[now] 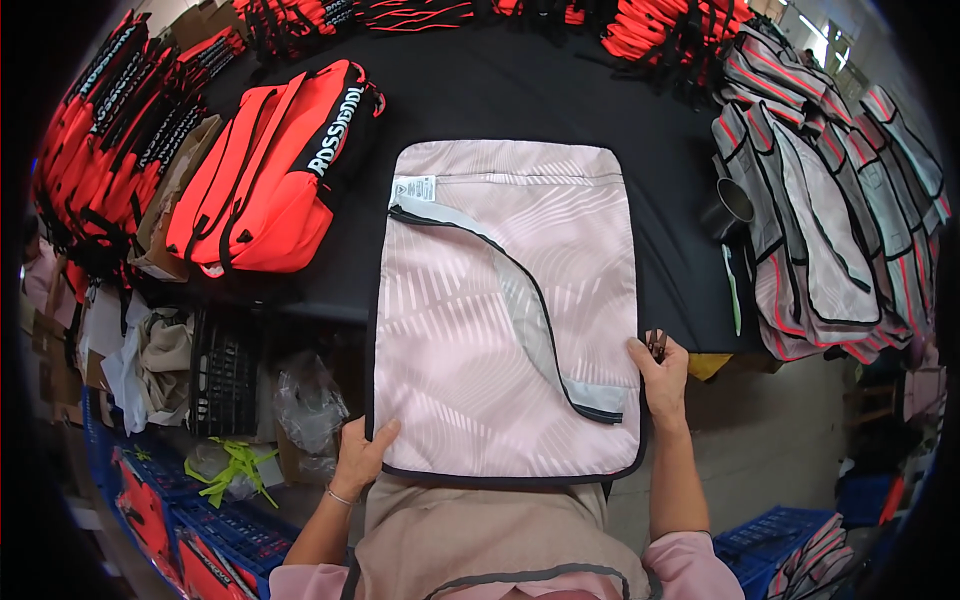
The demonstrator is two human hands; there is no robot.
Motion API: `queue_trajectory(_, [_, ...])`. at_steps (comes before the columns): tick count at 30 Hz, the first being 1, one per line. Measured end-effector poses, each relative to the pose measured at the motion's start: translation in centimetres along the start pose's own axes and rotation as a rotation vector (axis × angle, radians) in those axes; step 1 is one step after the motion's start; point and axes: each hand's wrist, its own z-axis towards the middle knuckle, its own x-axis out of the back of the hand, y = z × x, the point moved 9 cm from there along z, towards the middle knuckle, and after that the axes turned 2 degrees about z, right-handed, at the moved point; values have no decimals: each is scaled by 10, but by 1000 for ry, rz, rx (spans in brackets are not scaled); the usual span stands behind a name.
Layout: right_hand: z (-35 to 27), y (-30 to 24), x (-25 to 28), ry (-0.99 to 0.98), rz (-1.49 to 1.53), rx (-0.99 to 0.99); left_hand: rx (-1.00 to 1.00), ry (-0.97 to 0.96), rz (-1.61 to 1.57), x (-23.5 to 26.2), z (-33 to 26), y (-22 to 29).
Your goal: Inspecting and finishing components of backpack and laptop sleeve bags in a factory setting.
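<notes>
A pale pink patterned fabric panel (440, 400) with rounded corners and black bound edges lies flat before me, its far part on the table and its near edge at my apron. My left hand (362, 455) is closed on its lower left edge, thumb on top. On the right edge my right hand (660, 375) pinches the panel; a small dark brown tool, its kind unclear, also shows in that hand. Across the panel runs a loose, curving grey strip with black edging (525, 300). A white label (414, 188) sits at the upper left.
Left on the black table (450, 100) lies an orange-red bag (265, 190), beside stacked orange-red pieces (100, 140). Grey and pink panels (830, 220) are piled right, near a dark metal cup (733, 203) and a thin pale green tool (733, 290). Blue crates (230, 540) stand below.
</notes>
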Motion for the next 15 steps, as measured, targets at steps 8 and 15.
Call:
queue_trajectory(8, [3,-14,3,39,-58,54,-174,-59,143,21,30,69])
queue_trajectory(15, [-11,-20,-2,99,-110,95,-291,-131,154,32,88,105])
